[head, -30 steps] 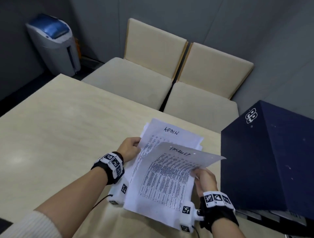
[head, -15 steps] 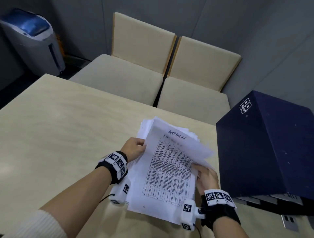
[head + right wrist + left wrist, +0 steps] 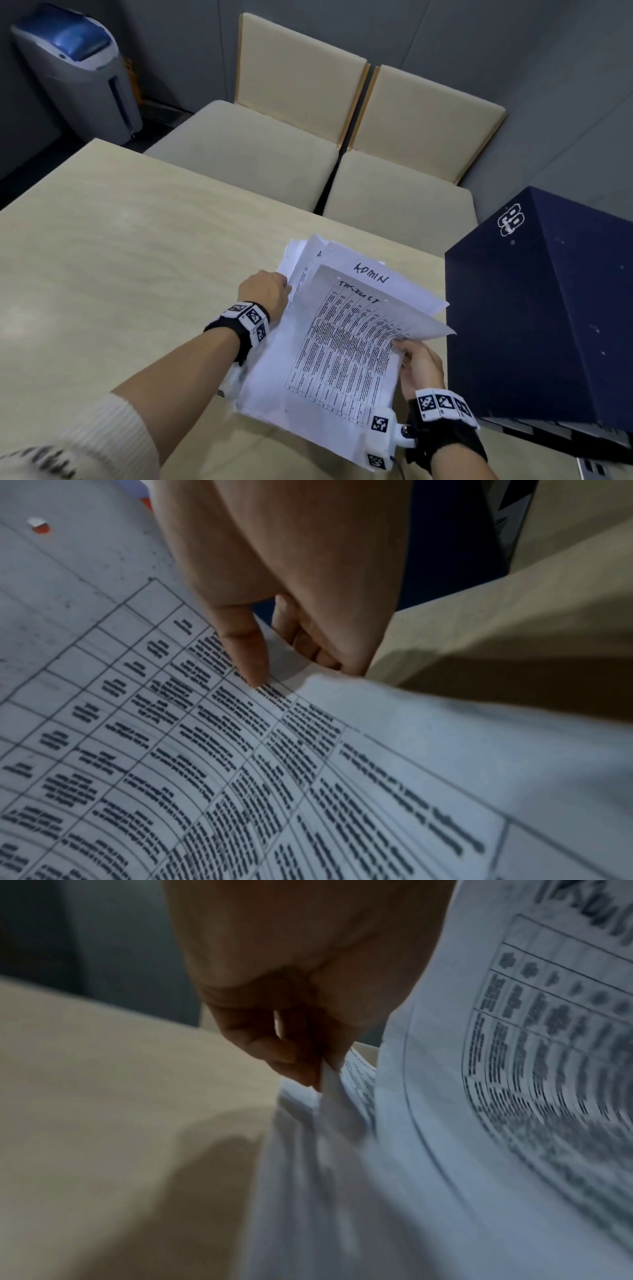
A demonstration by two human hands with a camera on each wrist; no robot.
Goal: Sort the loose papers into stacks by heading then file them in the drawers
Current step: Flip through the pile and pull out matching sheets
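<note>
Pale wood-grain laminate, matte: the table (image 3: 113, 260) carries everything I see. Thin white sheets, limp and curling at the edges, make up the stack of papers (image 3: 308, 260), fanned unevenly near the table's far right edge, beside a dark navy box (image 3: 534, 308) with a white logo and flat, hard faces.

My left hand (image 3: 265, 291) pinches the stack's left edge; the left wrist view shows thumb and curled fingers (image 3: 274, 1053) nipping several sheets together. My right hand (image 3: 419, 368) holds the top sheet (image 3: 342, 353) by its right edge, thumb on the printed face, other fingers curled beneath (right wrist view shows this plainly). That sheet carries a dense printed table and a handwritten heading I read as TASKLIST, blurred. Under it lies a sheet headed ADMIN (image 3: 371, 274).

Against half a second ago: the ADMIN sheet was then the top face; now the tasklist sheet covers most of it, its right corner lifted off the stack.

Count: two hands, two readable headings, one navy box, two padded beige chairs (image 3: 298, 113) beyond the far edge, one grey bin (image 3: 78, 78) with a blue lid. Sheets in the stack: cannot count.
</note>
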